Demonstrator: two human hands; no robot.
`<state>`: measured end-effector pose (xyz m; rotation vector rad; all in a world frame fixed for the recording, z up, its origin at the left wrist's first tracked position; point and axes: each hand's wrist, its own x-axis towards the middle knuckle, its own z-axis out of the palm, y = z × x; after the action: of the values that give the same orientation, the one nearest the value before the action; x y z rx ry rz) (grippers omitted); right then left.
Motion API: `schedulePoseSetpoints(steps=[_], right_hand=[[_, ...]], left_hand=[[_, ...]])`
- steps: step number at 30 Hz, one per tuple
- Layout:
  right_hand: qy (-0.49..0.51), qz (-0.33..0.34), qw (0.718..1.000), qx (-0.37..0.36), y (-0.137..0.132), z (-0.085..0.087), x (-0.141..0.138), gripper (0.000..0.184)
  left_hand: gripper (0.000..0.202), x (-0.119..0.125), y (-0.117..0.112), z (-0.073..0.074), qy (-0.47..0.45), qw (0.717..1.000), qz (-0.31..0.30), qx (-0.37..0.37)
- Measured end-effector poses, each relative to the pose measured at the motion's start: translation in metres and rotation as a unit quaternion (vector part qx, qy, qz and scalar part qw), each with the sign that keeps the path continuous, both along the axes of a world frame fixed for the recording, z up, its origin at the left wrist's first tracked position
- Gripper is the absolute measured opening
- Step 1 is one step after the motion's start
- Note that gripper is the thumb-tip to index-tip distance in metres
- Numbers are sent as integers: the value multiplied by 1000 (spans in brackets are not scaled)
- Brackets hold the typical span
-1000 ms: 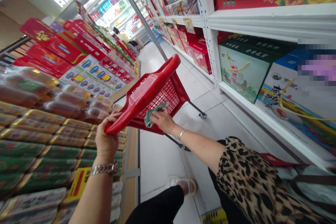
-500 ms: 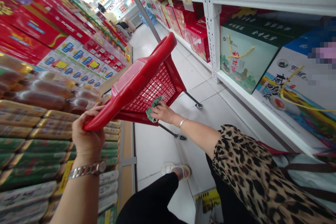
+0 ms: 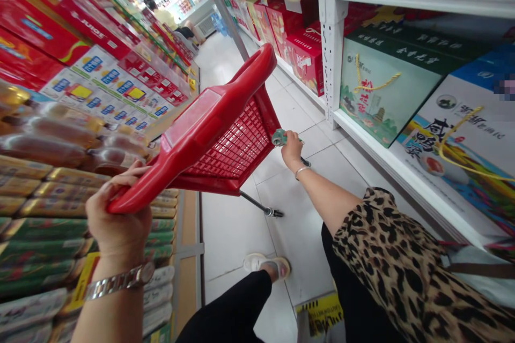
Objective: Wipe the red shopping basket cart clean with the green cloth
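Note:
My left hand (image 3: 116, 220) is wrapped round the near end of the handle of a red plastic shopping basket (image 3: 225, 134), which is held tilted up off the floor. My right hand (image 3: 292, 149) is closed on a green cloth (image 3: 279, 137) and presses it against the basket's far right corner. The basket's mesh side faces me and its metal legs and wheels hang below it.
Shelves of packaged goods (image 3: 48, 187) stand on the left. White shelving (image 3: 333, 37) with gift boxes (image 3: 382, 91) runs along the right. A tiled aisle (image 3: 241, 225) runs between them. A person (image 3: 169, 19) crouches far down the aisle. My sandalled foot (image 3: 267, 267) is on the floor.
My right hand has slid the cloth from the mesh side out to the basket's right corner. The basket's near end and my left hand have dropped lower and leftward in view.

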<state>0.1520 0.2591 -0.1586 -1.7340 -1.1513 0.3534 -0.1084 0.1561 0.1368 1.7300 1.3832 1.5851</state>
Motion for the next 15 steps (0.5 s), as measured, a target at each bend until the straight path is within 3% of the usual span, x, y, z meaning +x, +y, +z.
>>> schedulePoseSetpoints(steps=[2, 4, 9, 15], right_hand=[[21, -6, 1000, -9, 2, -4, -10, 43], [13, 28, 999, -9, 0, -5, -26, 42], [-43, 159, 986, -3, -27, -2, -82, 38], [-130, 321, 938, 22, -64, 2, -145, 34]], left_hand=[[28, 0, -1, 0, 6, 1000, -7, 2], [32, -1, -2, -1, 15, 1000, -9, -1], [31, 0, -3, -2, 11, 1000, -7, -4], [23, 1, -3, -3, -16, 1000, -3, 7]])
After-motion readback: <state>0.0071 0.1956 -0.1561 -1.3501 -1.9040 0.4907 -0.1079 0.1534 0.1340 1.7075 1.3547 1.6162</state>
